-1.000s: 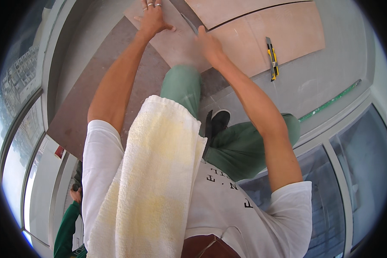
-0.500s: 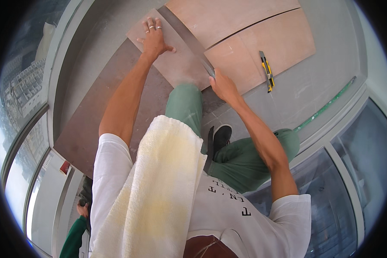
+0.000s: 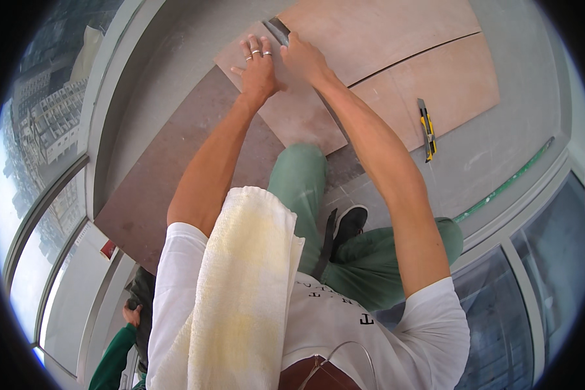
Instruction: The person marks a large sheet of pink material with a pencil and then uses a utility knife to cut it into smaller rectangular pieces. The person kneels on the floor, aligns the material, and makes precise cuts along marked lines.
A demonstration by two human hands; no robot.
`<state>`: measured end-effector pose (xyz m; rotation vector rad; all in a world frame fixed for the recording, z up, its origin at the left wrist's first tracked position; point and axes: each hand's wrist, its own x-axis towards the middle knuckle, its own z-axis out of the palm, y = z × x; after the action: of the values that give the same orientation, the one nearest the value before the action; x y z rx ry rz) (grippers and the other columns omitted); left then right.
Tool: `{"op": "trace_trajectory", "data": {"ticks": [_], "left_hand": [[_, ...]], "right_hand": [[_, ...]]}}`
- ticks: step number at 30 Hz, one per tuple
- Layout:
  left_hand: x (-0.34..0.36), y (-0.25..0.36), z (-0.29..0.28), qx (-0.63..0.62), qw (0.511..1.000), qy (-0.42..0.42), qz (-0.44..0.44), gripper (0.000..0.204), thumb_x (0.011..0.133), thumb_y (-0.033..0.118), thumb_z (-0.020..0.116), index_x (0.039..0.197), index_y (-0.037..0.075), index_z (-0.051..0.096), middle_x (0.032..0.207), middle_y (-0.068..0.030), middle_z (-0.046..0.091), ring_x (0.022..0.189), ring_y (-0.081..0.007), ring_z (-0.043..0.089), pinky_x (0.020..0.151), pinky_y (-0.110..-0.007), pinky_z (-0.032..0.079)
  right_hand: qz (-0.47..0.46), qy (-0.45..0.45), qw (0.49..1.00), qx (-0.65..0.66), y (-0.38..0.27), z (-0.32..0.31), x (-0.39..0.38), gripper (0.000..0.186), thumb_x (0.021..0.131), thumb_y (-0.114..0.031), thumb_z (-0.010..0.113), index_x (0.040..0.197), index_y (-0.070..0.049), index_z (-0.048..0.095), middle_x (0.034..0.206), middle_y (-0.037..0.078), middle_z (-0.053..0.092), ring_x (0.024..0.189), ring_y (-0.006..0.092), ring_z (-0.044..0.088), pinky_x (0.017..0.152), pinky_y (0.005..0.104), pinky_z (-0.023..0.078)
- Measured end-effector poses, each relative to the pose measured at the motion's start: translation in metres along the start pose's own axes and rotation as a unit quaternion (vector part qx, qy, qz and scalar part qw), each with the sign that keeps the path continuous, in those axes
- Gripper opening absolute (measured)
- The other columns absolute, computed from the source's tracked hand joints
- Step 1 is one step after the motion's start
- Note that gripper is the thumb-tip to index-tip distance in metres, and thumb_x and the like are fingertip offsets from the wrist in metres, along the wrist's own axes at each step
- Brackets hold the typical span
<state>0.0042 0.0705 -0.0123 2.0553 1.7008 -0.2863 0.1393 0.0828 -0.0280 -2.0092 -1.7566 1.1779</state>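
My left hand [image 3: 259,73] lies flat with spread fingers on a narrow, dusty, pinkish-tan board [image 3: 299,107], near its far end. Rings show on the fingers. At the board's right edge, close to the far corner, my right hand [image 3: 303,57] is closed on a flat grey tool [image 3: 278,30]; fingers hide part of it, so its kind cannot be told. My green-trousered knee [image 3: 299,170] rests on the board's near end. Beneath the board lies a larger brown sheet [image 3: 169,153].
Two larger tan boards [image 3: 383,29] lie to the right, split by a dark gap. A yellow-and-black utility knife [image 3: 427,130] rests by the nearer one. A green-stained strip [image 3: 507,175] lies along the right wall. Windows line the left; another person's hand [image 3: 132,315] shows lower left.
My right hand has slid with the grey tool along the board's edge, from beside my knee to the far corner. My left hand stays pressed on the board. The whole view has shifted slightly.
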Motion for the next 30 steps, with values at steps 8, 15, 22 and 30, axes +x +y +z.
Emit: {"op": "trace_trajectory", "data": {"ticks": [8, 15, 22, 30], "left_hand": [[0.007, -0.001, 0.006, 0.000, 1.000, 0.016, 0.010, 0.129, 0.055, 0.032, 0.097, 0.154, 0.004, 0.020, 0.163, -0.0193, 0.013, 0.151, -0.0432, 0.010, 0.097, -0.084, 0.032], [0.004, -0.007, 0.014, 0.001, 1.000, 0.024, 0.015, 0.137, 0.049, 0.041, 0.098, 0.155, 0.005, 0.019, 0.164, -0.0186, 0.011, 0.151, -0.0422, 0.008, 0.099, -0.082, 0.032], [0.000, -0.002, 0.005, 0.021, 1.000, 0.000, 0.004, 0.138, 0.050, 0.043, 0.097, 0.156, 0.004, 0.018, 0.164, -0.0190, 0.010, 0.152, -0.0423, 0.007, 0.100, -0.082, 0.032], [0.003, 0.003, -0.002, 0.005, 1.000, 0.000, 0.014, 0.136, 0.053, 0.042, 0.097, 0.156, 0.004, 0.017, 0.164, -0.0193, 0.010, 0.152, -0.0413, 0.009, 0.100, -0.082, 0.031]], "right_hand": [[-0.017, 0.009, 1.000, 0.002, 0.009, 0.009, 0.000, 0.033, 0.097, -0.027, 0.053, 0.112, 0.002, 0.048, 0.099, 0.030, 0.068, 0.095, 0.0488, 0.065, 0.082, 0.0567, 0.050], [-0.019, 0.007, 0.999, -0.038, 0.020, 0.006, -0.040, 0.023, 0.097, -0.021, 0.054, 0.106, 0.000, 0.047, 0.092, 0.026, 0.069, 0.090, 0.0438, 0.068, 0.078, 0.0542, 0.053], [0.015, -0.002, 0.999, -0.039, 0.046, -0.001, -0.126, 0.020, 0.096, -0.015, 0.056, 0.102, -0.002, 0.041, 0.082, 0.026, 0.067, 0.084, 0.0484, 0.065, 0.072, 0.0569, 0.052], [0.035, -0.002, 0.999, -0.013, 0.093, 0.010, -0.202, 0.025, 0.096, -0.019, 0.057, 0.110, -0.001, 0.048, 0.100, 0.029, 0.064, 0.094, 0.0472, 0.062, 0.080, 0.0565, 0.048]]}}
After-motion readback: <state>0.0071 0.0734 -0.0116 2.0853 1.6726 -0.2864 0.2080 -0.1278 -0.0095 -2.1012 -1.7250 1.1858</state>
